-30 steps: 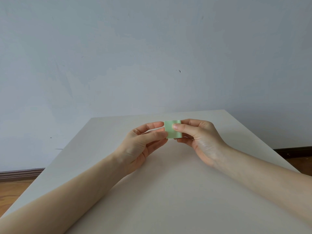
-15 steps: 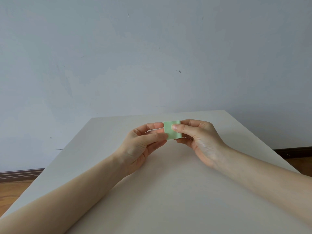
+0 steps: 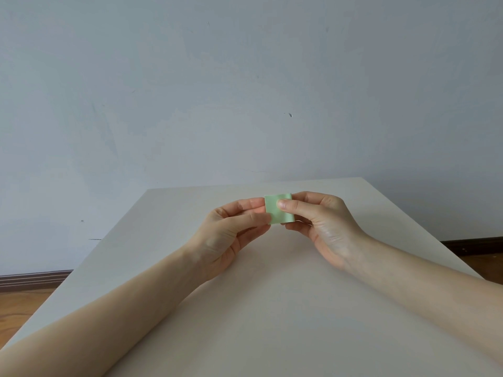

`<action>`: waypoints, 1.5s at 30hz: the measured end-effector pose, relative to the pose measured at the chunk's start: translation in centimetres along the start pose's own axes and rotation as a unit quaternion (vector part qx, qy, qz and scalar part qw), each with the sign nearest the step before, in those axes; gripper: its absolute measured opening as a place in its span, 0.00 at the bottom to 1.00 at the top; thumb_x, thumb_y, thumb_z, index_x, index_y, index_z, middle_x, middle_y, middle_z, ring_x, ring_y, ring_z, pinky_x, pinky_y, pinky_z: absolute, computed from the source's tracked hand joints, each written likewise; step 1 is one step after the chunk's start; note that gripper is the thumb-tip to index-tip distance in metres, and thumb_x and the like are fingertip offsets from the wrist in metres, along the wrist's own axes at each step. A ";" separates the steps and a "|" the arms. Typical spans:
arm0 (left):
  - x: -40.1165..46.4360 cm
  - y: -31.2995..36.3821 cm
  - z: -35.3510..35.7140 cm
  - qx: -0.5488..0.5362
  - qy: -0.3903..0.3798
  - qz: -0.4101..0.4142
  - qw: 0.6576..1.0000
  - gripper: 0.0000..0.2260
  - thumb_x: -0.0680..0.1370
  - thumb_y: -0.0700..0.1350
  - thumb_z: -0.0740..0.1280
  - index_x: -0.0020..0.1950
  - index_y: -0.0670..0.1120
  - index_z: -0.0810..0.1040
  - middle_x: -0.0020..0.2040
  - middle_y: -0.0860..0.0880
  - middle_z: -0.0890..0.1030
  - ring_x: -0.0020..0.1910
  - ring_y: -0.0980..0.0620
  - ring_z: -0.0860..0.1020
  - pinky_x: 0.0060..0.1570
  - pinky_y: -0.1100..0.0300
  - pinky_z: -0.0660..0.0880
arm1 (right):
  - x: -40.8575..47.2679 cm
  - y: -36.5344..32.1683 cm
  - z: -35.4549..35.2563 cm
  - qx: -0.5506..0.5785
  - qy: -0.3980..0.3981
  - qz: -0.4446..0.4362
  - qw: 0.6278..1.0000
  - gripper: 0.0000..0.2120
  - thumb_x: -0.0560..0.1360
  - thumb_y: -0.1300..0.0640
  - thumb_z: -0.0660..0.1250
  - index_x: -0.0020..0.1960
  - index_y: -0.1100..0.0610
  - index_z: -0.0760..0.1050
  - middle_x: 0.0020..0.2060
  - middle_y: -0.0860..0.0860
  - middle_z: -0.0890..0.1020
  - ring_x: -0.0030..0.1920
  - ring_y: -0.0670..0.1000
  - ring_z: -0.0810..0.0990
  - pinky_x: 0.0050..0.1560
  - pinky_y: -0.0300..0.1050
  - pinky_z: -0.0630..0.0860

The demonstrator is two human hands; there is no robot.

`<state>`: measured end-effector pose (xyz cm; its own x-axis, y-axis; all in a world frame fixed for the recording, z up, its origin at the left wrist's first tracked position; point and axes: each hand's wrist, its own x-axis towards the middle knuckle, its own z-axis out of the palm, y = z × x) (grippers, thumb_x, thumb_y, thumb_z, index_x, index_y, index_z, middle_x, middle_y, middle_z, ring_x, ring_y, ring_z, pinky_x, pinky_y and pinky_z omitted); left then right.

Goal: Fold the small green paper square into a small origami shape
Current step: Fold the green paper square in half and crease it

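1. Here, in the head view, a pale table (image 3: 272, 308) runs away from the camera toward a grey-blue wall (image 3: 245, 91), with strips of wooden floor (image 3: 16, 308) showing at either side.
2. Both bare forearms reach in from the bottom corners, and the two hands meet above the far half of the table.
3. The paper (image 3: 279, 209), a small light-green square, is held in the air between the hands, its flat face turned toward the camera and its top edge slightly curved.
4. The left hand (image 3: 231, 232) is closed on the paper's left edge: the thumb lies across the lower left corner at the front, while the fingers sit behind that edge.
5. The right hand (image 3: 324, 221) is clamped on the paper's right side, with the thumb tip pressed on the front face near the middle and the fingers tucked behind.
6. The hands are close together, the thumbs nearly touching over the paper.
7. Whether the paper is one layer or already doubled, I cannot tell.
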<state>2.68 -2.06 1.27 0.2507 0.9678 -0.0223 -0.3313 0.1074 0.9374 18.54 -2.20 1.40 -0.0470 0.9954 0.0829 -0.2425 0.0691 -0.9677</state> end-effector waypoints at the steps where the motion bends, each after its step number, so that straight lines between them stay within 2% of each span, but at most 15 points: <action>1: 0.0 0.0 0.0 -0.001 0.000 -0.001 1.000 0.09 0.70 0.31 0.68 0.47 0.41 0.81 0.42 0.47 0.85 0.41 0.55 0.83 0.41 0.67 0.78 | 0.0 0.0 0.0 0.000 0.000 0.000 1.000 0.02 0.69 0.66 0.70 0.39 0.61 0.80 0.33 0.51 0.83 0.33 0.47 0.80 0.34 0.36 0.76; 16: -0.1 0.3 0.0 0.012 -0.008 -0.022 1.000 0.09 0.71 0.31 0.67 0.45 0.44 0.82 0.41 0.49 0.85 0.40 0.57 0.83 0.40 0.67 0.78 | 0.1 0.1 -0.2 -0.020 -0.004 -0.009 1.000 0.02 0.70 0.66 0.70 0.39 0.62 0.80 0.35 0.54 0.83 0.34 0.48 0.80 0.35 0.37 0.76; 22: 0.1 0.6 -0.5 0.015 0.003 -0.041 0.999 0.10 0.68 0.34 0.70 0.47 0.43 0.80 0.41 0.49 0.85 0.39 0.57 0.83 0.38 0.67 0.78 | 0.2 0.1 -0.1 -0.015 -0.001 -0.009 1.000 0.01 0.69 0.66 0.70 0.40 0.63 0.80 0.35 0.54 0.82 0.33 0.49 0.80 0.35 0.37 0.77; 28: 0.2 1.0 -0.6 -0.002 0.039 -0.046 0.998 0.04 0.72 0.36 0.68 0.45 0.42 0.81 0.36 0.48 0.84 0.35 0.54 0.83 0.37 0.65 0.79 | 0.2 0.1 -0.2 -0.002 0.010 -0.003 1.000 0.02 0.69 0.67 0.70 0.39 0.62 0.80 0.34 0.53 0.83 0.33 0.48 0.80 0.34 0.36 0.76; 31: 0.3 1.0 -0.6 -0.014 0.054 -0.048 0.997 0.04 0.74 0.38 0.67 0.45 0.40 0.81 0.36 0.47 0.84 0.35 0.54 0.83 0.36 0.64 0.79 | 0.2 0.1 -0.2 0.003 0.010 0.001 1.000 0.02 0.69 0.67 0.70 0.39 0.62 0.80 0.34 0.53 0.83 0.33 0.48 0.81 0.33 0.36 0.76; 35: 0.3 0.9 -0.7 0.005 0.027 -0.052 0.998 0.05 0.73 0.37 0.68 0.47 0.40 0.81 0.38 0.47 0.84 0.37 0.54 0.83 0.38 0.65 0.79 | 0.2 0.0 -0.2 0.004 0.007 0.005 1.000 0.01 0.70 0.67 0.70 0.40 0.63 0.80 0.36 0.54 0.83 0.34 0.48 0.81 0.34 0.36 0.76; 40: 0.0 0.8 -0.6 0.043 -0.012 -0.037 0.998 0.12 0.64 0.38 0.72 0.47 0.43 0.81 0.41 0.48 0.84 0.39 0.54 0.83 0.41 0.65 0.79 | 0.2 -0.1 -0.2 0.005 0.002 0.010 1.000 0.02 0.70 0.66 0.70 0.42 0.64 0.80 0.38 0.55 0.83 0.34 0.48 0.81 0.34 0.36 0.76; 45: -0.1 0.6 -0.4 0.048 0.003 -0.010 0.999 0.09 0.67 0.32 0.71 0.44 0.43 0.80 0.39 0.47 0.84 0.37 0.55 0.82 0.40 0.65 0.79 | 0.2 0.0 -0.3 -0.005 0.002 0.018 1.000 0.03 0.69 0.64 0.71 0.43 0.61 0.80 0.39 0.54 0.84 0.36 0.49 0.81 0.36 0.36 0.76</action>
<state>2.10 -1.99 1.71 0.2511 0.9670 -0.0439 -0.2381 0.1057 0.9655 18.81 -1.96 1.31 -0.0508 0.9976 0.0467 -0.2318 0.0337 -0.9722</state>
